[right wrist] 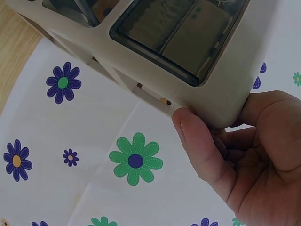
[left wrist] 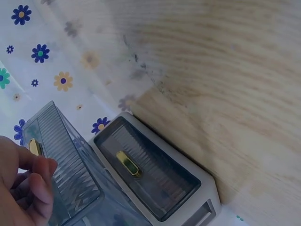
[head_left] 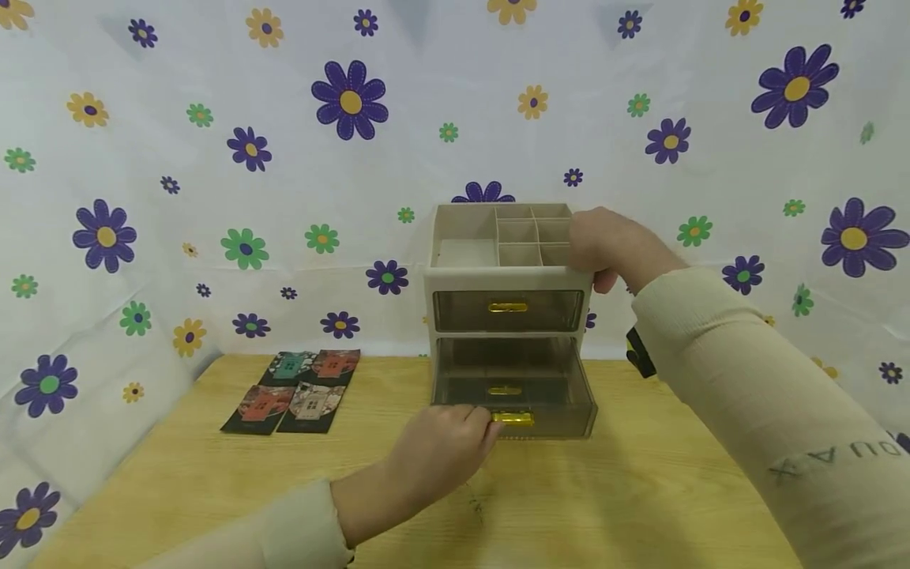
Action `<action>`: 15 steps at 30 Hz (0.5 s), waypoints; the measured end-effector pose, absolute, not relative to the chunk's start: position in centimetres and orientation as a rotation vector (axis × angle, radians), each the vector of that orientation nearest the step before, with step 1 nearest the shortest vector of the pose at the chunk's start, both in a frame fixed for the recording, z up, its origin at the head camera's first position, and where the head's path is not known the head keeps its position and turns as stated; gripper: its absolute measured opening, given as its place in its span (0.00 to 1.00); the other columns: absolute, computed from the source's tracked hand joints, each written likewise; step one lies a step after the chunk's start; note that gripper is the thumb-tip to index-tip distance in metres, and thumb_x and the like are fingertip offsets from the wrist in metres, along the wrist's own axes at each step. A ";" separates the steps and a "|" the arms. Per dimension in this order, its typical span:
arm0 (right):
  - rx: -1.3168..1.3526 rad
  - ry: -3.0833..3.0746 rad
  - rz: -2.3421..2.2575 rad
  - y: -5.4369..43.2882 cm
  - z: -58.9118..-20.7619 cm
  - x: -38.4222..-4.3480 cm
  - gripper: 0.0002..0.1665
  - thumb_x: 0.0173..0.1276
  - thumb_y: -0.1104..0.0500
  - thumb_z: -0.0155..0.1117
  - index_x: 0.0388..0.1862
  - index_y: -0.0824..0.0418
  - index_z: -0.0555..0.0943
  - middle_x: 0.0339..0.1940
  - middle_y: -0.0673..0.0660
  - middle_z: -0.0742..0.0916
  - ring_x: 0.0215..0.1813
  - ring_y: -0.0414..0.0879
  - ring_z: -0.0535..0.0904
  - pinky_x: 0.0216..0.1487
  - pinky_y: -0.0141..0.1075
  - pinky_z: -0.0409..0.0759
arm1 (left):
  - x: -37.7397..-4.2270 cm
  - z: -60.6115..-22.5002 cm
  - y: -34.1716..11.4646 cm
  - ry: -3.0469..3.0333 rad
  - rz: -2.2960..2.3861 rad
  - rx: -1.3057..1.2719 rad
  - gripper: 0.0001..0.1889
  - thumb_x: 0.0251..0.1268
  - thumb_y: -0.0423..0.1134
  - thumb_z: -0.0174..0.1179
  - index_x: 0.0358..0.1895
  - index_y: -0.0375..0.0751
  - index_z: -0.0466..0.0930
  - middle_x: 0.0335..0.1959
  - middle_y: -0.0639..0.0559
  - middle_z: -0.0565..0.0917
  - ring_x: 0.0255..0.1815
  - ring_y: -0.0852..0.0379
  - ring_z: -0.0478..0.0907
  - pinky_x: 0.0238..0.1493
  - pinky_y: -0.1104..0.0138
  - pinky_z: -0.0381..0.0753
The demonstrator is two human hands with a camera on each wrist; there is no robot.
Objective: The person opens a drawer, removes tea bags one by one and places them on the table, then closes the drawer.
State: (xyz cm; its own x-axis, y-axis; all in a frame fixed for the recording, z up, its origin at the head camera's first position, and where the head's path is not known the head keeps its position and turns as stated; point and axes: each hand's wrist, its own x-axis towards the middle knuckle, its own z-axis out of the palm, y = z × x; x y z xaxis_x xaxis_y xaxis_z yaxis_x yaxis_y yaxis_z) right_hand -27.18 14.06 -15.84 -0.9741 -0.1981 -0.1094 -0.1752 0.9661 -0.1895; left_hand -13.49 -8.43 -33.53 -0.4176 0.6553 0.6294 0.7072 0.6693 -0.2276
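Observation:
A beige desktop drawer organizer (head_left: 498, 274) stands on the table, its top divided into compartments. Its top drawer (head_left: 462, 310) is closed. Below that, a smoky transparent drawer (head_left: 562, 423) is pulled out toward me. My left hand (head_left: 434, 446) has its fingers curled at this drawer's gold handle (head_left: 517, 419); the left wrist view shows the fingertips at the handle (left wrist: 35, 147). My right hand (head_left: 614, 245) grips the organizer's upper right corner, thumb on the side in the right wrist view; its other fingers are partly hidden behind the corner.
Several dark packets with coloured labels (head_left: 310, 401) lie on the wooden table (head_left: 384, 387) to the left of the organizer. A black and yellow object (head_left: 640, 353) shows partly behind my right sleeve. A flower-patterned cloth (head_left: 419, 170) hangs behind the table.

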 end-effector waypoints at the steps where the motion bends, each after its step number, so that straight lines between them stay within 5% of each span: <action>1: -0.286 2.983 -0.284 14.0 -15.9 -27.2 0.14 0.70 0.70 0.57 0.54 0.68 0.75 0.43 0.67 0.84 0.33 0.54 0.85 0.27 0.38 0.86 | -13.6 -33.4 -8.4 -2.182 -0.097 -1.040 0.19 0.64 0.38 0.67 0.16 0.46 0.72 0.10 0.61 0.67 0.12 0.70 0.57 0.14 0.80 0.55; 7: -0.288 2.987 -0.240 13.8 -15.9 -27.3 0.13 0.70 0.70 0.56 0.52 0.69 0.75 0.42 0.67 0.83 0.32 0.53 0.85 0.27 0.37 0.86 | -14.4 -33.3 -8.4 -2.206 -0.113 -1.034 0.21 0.66 0.37 0.65 0.15 0.47 0.68 0.10 0.61 0.64 0.12 0.70 0.55 0.14 0.79 0.54; 15: -0.276 2.988 -0.205 13.9 -15.8 -27.3 0.13 0.70 0.70 0.57 0.53 0.70 0.75 0.42 0.68 0.84 0.31 0.53 0.85 0.26 0.37 0.85 | -15.6 -33.0 -8.3 -2.224 -0.125 -1.013 0.17 0.67 0.38 0.64 0.18 0.44 0.76 0.11 0.59 0.70 0.12 0.69 0.59 0.13 0.78 0.58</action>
State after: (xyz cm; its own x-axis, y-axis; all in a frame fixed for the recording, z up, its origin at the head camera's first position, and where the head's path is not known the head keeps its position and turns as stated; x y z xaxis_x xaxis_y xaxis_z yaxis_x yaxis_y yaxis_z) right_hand -27.34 13.91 -15.76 -0.9743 -0.1905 -0.1200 -0.1724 0.9740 -0.1468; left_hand -15.63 -8.29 -33.02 -0.4650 0.6324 0.6195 0.6980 0.6923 -0.1828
